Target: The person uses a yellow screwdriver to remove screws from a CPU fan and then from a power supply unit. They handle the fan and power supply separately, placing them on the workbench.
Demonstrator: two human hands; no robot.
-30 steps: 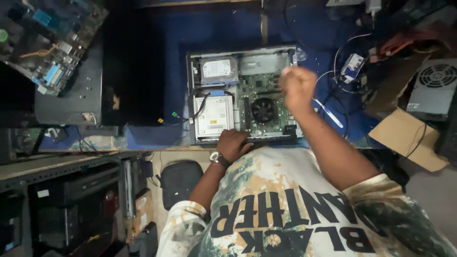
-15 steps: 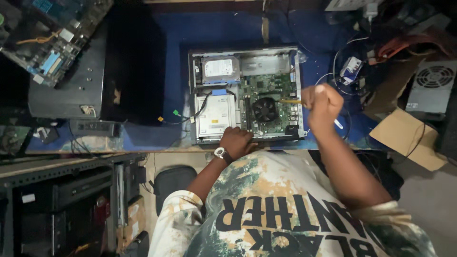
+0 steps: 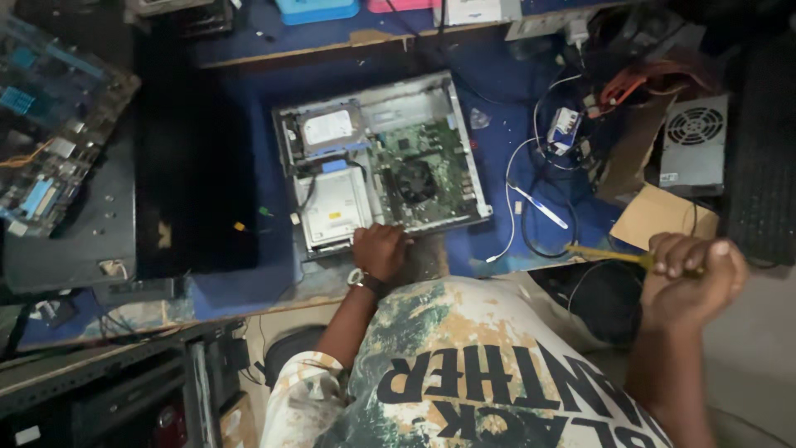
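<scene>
So the open computer case (image 3: 381,162) is lying flat near the front edge of the blue bench (image 3: 497,66), lid off, drive, fan and green board all exposed. The left hand (image 3: 380,250) is resting on the case's near edge, just steadying it as far as I can see; can't tell whether the fingers are gripping anything. The right hand (image 3: 692,278) is pulled well off to the right, past the bench's front right corner, clenched in a fist around a yellow-handled screwdriver (image 3: 609,255) whose shaft points back toward the case.

Looks to me like a pause between screws in working on the internals. Next move would need that tip carried back over the board and lined up carefully, since the loose white cables (image 3: 522,199) and a cardboard piece (image 3: 663,217) sit right in between.
</scene>
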